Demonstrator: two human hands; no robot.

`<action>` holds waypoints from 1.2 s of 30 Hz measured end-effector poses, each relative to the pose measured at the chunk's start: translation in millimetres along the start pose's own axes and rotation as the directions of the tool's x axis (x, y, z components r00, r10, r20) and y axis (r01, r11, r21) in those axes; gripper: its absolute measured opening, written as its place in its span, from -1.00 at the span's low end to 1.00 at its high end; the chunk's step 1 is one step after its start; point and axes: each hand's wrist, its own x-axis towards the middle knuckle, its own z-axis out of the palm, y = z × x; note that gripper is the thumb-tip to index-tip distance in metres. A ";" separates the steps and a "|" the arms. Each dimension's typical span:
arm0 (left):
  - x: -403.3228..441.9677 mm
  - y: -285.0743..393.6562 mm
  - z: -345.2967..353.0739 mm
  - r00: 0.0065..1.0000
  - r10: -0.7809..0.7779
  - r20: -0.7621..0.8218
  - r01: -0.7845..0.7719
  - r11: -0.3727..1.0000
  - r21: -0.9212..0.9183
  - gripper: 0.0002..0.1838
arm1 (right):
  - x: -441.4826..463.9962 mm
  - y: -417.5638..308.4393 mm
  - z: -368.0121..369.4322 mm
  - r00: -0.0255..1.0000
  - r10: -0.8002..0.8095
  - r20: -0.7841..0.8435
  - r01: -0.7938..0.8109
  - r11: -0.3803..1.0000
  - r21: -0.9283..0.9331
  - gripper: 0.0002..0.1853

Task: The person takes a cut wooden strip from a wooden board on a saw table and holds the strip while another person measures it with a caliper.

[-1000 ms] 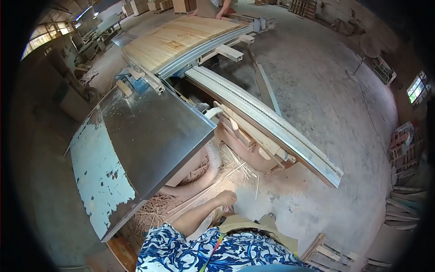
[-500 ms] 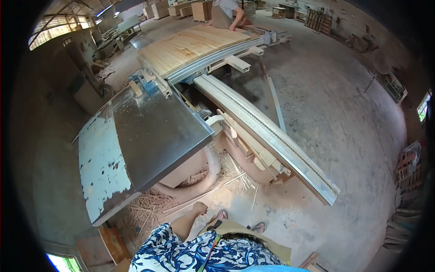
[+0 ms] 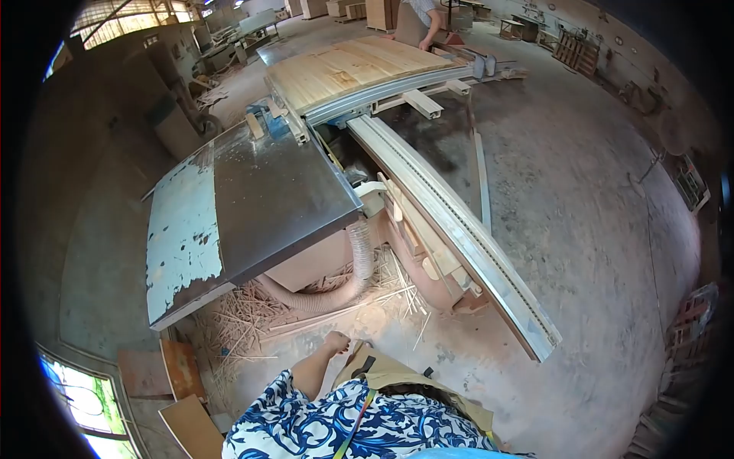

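Note:
My left hand (image 3: 336, 343) hangs low in front of my body, its fingers curled in, with nothing visible in them. It touches nothing and is nearest the apron (image 3: 409, 375) at my waist. Ahead stands a large saw table (image 3: 275, 183) with a dark metal top. Across its far end lies a wide wooden panel (image 3: 363, 69). A long metal rail (image 3: 459, 222) reaches from there toward the lower right. My right hand is out of view.
A co-worker (image 3: 420, 23) stands at the panel's far side, one hand near its edge. Below the table, a ribbed hose (image 3: 336, 298) curves over scattered wood strips (image 3: 248, 317). Boards (image 3: 187, 424) lean at lower left. A pallet (image 3: 575, 55) stands by the far wall.
My view has turned slightly left, so the far panel and co-worker appear farther right. My sandalled feet have left sight behind the apron. My left hand stays low with fingers curled.

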 end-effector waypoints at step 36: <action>65.9 19.5 -42.4 0.995 -0.021 0.100 0.021 1.000 -0.005 -0.77 | 52.3 -62.4 19.6 0.975 -0.215 -0.062 0.166 0.880 -0.445 -0.73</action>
